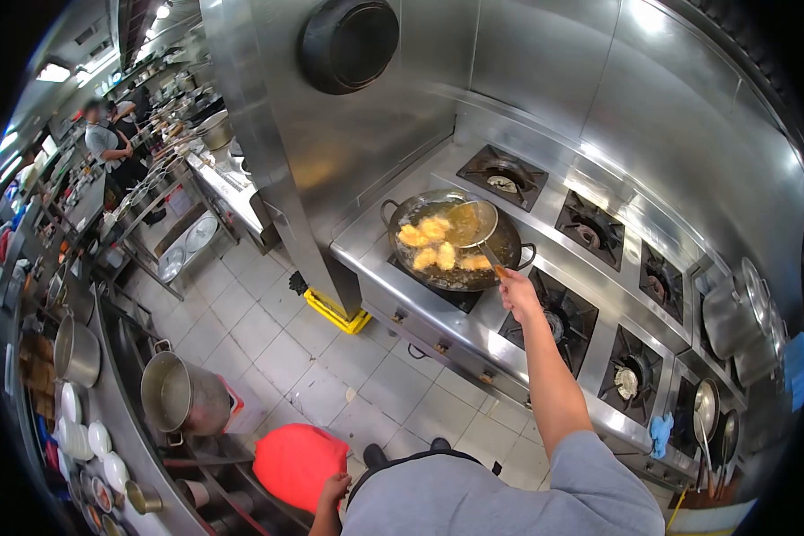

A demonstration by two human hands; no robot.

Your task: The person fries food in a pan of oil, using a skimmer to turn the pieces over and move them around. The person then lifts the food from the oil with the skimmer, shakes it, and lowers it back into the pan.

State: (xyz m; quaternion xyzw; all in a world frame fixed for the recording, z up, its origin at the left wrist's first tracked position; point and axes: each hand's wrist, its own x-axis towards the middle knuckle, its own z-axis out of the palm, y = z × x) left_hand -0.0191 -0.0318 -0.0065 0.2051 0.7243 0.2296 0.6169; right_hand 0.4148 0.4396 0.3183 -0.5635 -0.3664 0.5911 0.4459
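Note:
My right hand [518, 294] is closed around the wooden handle of a wire skimmer [473, 223], whose round head rests in a wide wok [406, 253]. Several golden battered pieces [434, 227] float in the oil to the left of and below the skimmer head. The wok has two loop handles and sits on the stove [357, 259]. Down by my waist, my left hand [335, 489] hangs with its fingers curled, in front of or against a red flat-topped object [300, 466]. What those fingers hold, if anything, is hidden.
Several gas burners [588, 232] lie right of the wok. Pots [732, 317] and a ladle [706, 411] stand at far right, near a blue cloth [660, 435]. A large pot [184, 393] stands at left. A yellow-based post [335, 313] borders the stove. People [112, 147] stand far back.

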